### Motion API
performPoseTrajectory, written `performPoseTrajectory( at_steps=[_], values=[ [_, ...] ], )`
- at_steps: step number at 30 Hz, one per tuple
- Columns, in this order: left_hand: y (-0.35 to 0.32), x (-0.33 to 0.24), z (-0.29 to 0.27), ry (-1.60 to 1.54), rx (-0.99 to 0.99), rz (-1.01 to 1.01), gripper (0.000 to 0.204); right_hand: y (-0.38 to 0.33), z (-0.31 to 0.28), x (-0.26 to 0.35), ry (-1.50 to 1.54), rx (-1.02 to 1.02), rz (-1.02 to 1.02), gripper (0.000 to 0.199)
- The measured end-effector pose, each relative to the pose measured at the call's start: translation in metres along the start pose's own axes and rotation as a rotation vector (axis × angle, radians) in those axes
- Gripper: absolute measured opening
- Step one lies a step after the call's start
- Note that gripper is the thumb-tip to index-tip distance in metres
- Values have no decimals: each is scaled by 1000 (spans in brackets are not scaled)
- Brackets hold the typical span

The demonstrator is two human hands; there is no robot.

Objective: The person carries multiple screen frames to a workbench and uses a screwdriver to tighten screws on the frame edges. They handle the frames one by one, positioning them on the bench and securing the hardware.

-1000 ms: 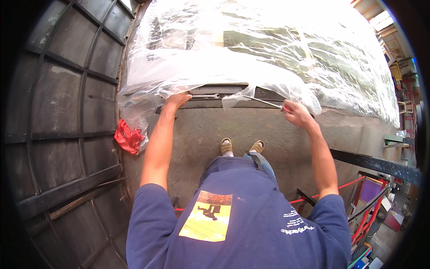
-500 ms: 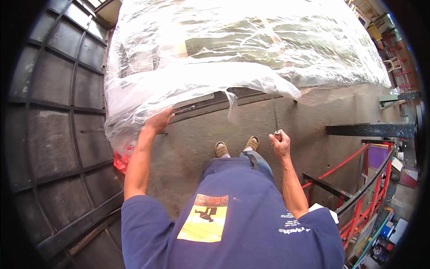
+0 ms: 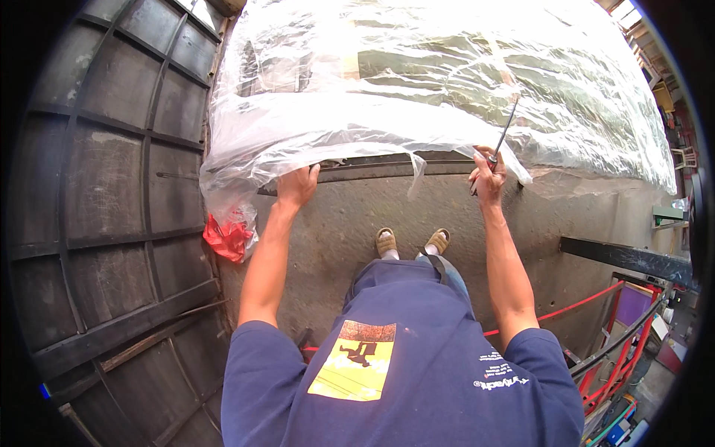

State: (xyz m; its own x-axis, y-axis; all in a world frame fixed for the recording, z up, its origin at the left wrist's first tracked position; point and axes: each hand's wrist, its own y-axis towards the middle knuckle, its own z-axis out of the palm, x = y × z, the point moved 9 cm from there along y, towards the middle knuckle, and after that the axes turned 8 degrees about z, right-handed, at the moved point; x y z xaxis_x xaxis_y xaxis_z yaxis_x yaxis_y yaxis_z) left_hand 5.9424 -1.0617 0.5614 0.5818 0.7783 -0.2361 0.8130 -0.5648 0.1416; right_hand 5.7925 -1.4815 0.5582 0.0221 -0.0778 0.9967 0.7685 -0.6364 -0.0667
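Note:
My right hand (image 3: 488,181) is closed around the handle of a screwdriver (image 3: 506,128). Its long thin shaft points up and away, in front of a clear plastic sheet (image 3: 417,123). The knuckles are close to the sheet's loose near edge. My left hand (image 3: 298,186) is at the same edge farther left, against a dark metal rail (image 3: 372,170). Its fingers are curled and partly under the plastic, so what they grip is hidden. A small silver piece (image 3: 337,162) shows beside the left thumb; I cannot tell whether it is held.
The sheet drapes over a large, bulky load. A dark panelled metal wall (image 3: 112,179) rises on the left, with a red plastic bag (image 3: 227,237) at its foot. On the right are a black beam (image 3: 625,261) and a red-and-black metal frame (image 3: 633,350). Concrete floor (image 3: 357,212) lies between.
My right hand has risen toward the plastic's edge, and the screwdriver's shaft now tilts up to the right. My left hand stays at the rail. The whole view has shifted slightly.

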Motion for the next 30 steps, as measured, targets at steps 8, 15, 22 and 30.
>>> performPoseTrajectory(
  at_steps=[8, 15, 22, 30],
  values=[
    [35, 19, 38, 276, 160, 394, 39, 5, 17, 57, -63, -91, -149, 48],
    [54, -21, 16, 464, 121, 580, 35, 27, -2, 43, -389, -91, -65, 39],
    [55, -15, 13, 278, 382, 502, 24, 37, 4, 138, -388, -20, -143, 36],
    [35, -9, 31, 297, 153, 601, 20, 39, 2, 164, -491, 67, -138, 35]
  ],
)
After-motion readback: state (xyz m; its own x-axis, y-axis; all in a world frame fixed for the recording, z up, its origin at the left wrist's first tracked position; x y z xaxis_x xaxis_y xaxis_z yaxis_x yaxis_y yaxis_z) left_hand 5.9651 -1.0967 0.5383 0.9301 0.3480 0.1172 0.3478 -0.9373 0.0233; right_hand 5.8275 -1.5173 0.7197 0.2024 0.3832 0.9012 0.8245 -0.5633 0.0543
